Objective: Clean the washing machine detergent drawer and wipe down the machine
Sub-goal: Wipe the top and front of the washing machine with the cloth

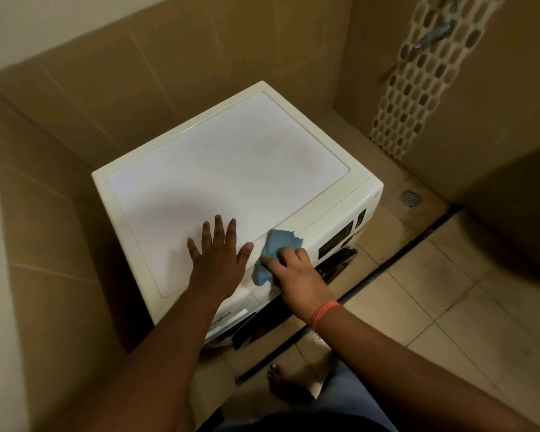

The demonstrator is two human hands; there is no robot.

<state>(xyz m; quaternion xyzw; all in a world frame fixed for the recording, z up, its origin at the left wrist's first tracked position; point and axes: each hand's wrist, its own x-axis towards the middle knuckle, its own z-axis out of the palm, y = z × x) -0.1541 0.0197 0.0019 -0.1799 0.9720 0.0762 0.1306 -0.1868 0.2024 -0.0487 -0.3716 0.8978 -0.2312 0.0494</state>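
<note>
White box-shaped front-loading washing machine (231, 169) stands in tan-tiled corner, frame centre. Left hand (217, 260) rests flat on lid near front edge, at 6 o'clock of lid; fingers (218, 227) straight, spread. Right hand (296, 272) at 3 o'clock of left hand, just beside it; fingers curled, gripping crumpled blue cloth (275, 251) against top front edge of machine. Orange thread band (323, 313) on right wrist. Dark control panel (340, 236) at 3 o'clock of cloth. Round metal floor drain (410, 198) at 3 o'clock of machine. Bare foot (282, 381) on beige floor tiles, 6 o'clock.
</note>
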